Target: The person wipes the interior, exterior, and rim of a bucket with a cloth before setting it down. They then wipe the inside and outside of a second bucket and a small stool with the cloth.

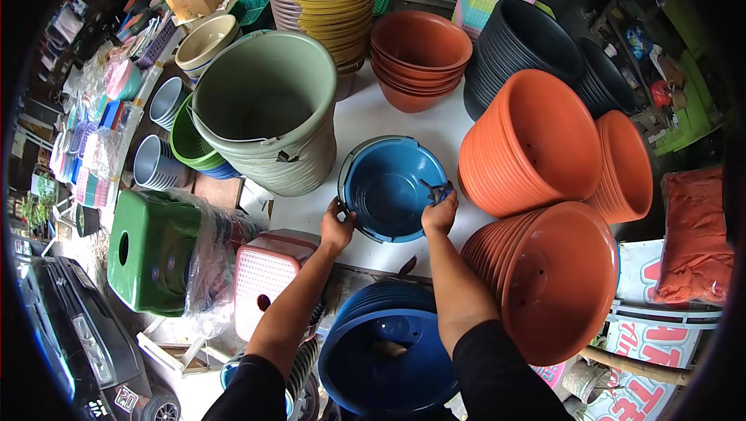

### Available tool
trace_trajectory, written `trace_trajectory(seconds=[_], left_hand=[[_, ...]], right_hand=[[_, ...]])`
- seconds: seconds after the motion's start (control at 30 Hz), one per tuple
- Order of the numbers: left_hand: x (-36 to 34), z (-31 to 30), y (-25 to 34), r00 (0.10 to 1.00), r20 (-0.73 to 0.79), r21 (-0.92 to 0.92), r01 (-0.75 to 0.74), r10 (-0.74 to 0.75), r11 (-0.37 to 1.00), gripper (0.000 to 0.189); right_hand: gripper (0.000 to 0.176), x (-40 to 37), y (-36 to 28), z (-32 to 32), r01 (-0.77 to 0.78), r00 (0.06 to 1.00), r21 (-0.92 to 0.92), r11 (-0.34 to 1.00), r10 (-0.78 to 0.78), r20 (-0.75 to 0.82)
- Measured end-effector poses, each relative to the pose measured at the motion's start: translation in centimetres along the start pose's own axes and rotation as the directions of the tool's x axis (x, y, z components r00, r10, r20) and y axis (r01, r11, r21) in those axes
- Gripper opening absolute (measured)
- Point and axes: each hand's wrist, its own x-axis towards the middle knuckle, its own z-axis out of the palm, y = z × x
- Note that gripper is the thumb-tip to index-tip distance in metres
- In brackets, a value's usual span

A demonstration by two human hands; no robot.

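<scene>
A blue bucket (395, 188) with a grey handle around its rim stands on the white tabletop in the middle of the head view. My left hand (337, 228) is closed at the bucket's left rim, fingers curled over the handle. On the opposite side, my right hand (440, 215) is closed around small pliers (430, 188) with dark jaws and blue grips. The pliers overlap the bucket's right rim, and the fingers holding them are right beside that rim.
Stacked orange pots (544, 137) stand to the right, below black pots (521, 48). Green-grey buckets (268, 110) are at left, brown-red basins (420, 44) behind. Blue pots (388, 359) sit near my body, with a pink stool (268, 277) and green stool (151, 250) at lower left.
</scene>
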Motion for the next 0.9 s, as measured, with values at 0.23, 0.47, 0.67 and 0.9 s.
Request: trace_trajectory(seconds=[0.23, 0.47, 0.67, 0.9], left_hand=[[-0.7, -0.3, -0.4, 1.0, -0.016, 0.059, 0.019, -0.018, 0.998, 0.074], [-12.2, -6.9, 12.1, 0.993, 0.115, 0.025, 0.031, -0.033, 0.999, 0.058], [-28.3, -14.5, 10.4, 0.968, -0.198, -0.218, -0.2, 0.157, 0.955, 0.036], [-46.4, -21.4, 1.4, 0.835, -0.55, -0.108, -0.058, -0.011, 0.992, 0.024]], right_hand=[[0.069, -0.6, -2.6, -2.8, 0.058, 0.996, -0.072, 0.996, -0.063, -0.07], [0.059, -3.7, -9.3, -8.1, 0.28, 0.947, 0.195, 0.94, -0.304, 0.106], [0.048, -18.4, -14.6, -16.1, 0.634, 0.58, 0.386, 0.67, -0.742, 0.335], [0.064, -38.3, -14.5, -24.6, 0.602, -0.083, 0.695, 0.394, -0.835, 0.545]])
